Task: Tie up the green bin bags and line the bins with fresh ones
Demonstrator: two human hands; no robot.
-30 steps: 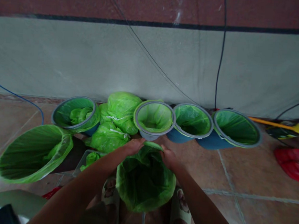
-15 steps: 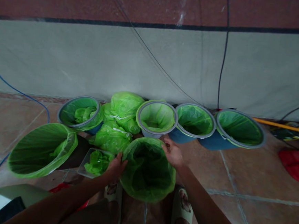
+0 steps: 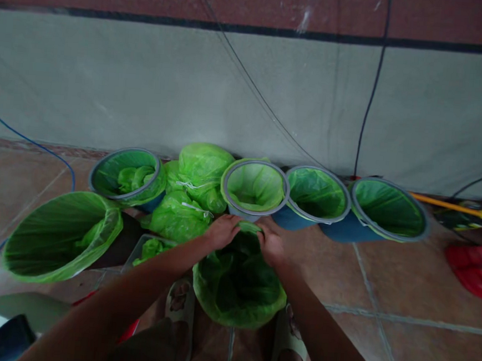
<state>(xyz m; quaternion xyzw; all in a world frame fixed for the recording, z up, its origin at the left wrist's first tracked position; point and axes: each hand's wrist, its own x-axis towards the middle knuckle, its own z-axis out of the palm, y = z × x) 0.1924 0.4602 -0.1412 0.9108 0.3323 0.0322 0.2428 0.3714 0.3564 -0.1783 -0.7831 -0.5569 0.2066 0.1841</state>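
Note:
Between my feet stands a trash bin lined with a green trash bag (image 3: 237, 308), its opening facing up at me. My left hand (image 3: 223, 232) is closed on the bag's far rim, left of centre. Just to its right, my right hand (image 3: 271, 243) grips the same far rim, fingers curled over the edge. A short stretch of folded green film shows between the two hands. Right behind them is a light bin with a grey ring (image 3: 253, 209) over its green liner. My left forearm partly covers a clear plastic tray (image 3: 135, 253) of crumpled green bags.
Along the wall stand more lined bins (image 3: 315, 225), (image 3: 370, 235), (image 3: 118, 198). Tied green bags (image 3: 202, 169) are heaped between them. A wide-mouthed lined bin (image 3: 50, 277) leans at left. A red dustpan (image 3: 473, 271), a blue cable (image 3: 69, 167) and a phone (image 3: 5, 340) lie around.
My left hand has moved from the bag's left side to its far rim, up and right. My right hand has shifted slightly left and lower along the rim.

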